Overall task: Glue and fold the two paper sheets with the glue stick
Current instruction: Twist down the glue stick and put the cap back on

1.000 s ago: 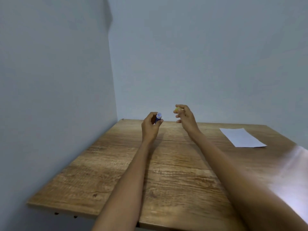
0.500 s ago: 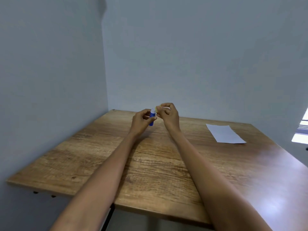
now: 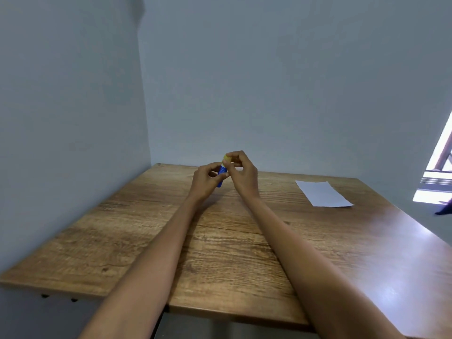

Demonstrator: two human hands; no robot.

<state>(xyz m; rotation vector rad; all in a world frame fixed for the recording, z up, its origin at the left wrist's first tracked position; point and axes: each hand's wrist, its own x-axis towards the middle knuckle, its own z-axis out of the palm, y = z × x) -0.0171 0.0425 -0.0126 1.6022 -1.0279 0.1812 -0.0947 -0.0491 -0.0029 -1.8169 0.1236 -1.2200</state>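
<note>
**Cap meets glue stick, paper waits off to the right**

Both hands are together, raised above the far-middle of the counter [image 3: 220, 253]. Left hand [image 3: 204, 182] is wrapped round the blue body of the glue stick [image 3: 222, 172], thumb and fingers curled on it, tube roughly upright w/ a slight tilt. Right hand [image 3: 243, 172] pinches the yellow cap [image 3: 226, 157] at the tube's top w/ its fingertips. Cap touches the tube end; whether it's fully seated or only part-way on, can't tell, too small.

Step in hand, by my read: cap work on the stick, on or off can't be settled from this view alone. To do it well: keep the left grip low on the barrel so the top stays free, hold the tube steady and let the right fingers do the turning or pulling, straight along the tube's axis, not sideways. Light pinch; a small cap slips easily from fingertips.

One white paper sheet [image 3: 322, 193] lies flat near the counter's far right, well apart from the hands. It may be two sheets stacked or folded; can't tell. Counter is wood-grain, set in a corner of grey walls. Bright opening at the far right edge.
</note>
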